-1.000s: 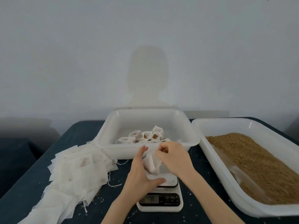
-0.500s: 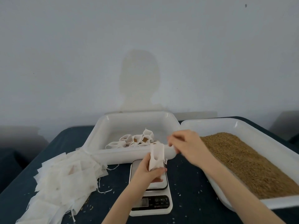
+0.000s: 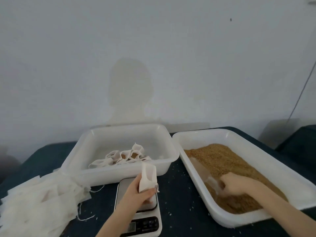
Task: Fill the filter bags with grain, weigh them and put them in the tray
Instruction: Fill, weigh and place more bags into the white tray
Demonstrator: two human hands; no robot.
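White, empty filter bags [image 3: 39, 200] are lying in a loose heap at the left edge of the dark table [image 3: 176, 199]. Behind and to the right of the heap, a white tray [image 3: 89, 151] is holding a small cluster of filled bags [image 3: 123, 157]. In front of the tray, a scale [image 3: 142, 223] is sitting on the table. The left hand [image 3: 136, 194] is pinching one filter bag [image 3: 147, 177] upright above the scale platform, mouth facing up; whether the bag is touching the platform cannot be determined. To the right, a second white tray [image 3: 256, 146] is holding the grain [image 3: 227, 161]. The right hand [image 3: 234, 185] is curling around a clear scoop [image 3: 212, 183] and pressing it into the grain.

Step in hand, judged from the layout: filling. The bag appears flat and not yet loaded. The next move is calling for carrying a level scoop across to the bag mouth, with the left hand holding that mouth wide, since scattered kernels are already lying on the table.
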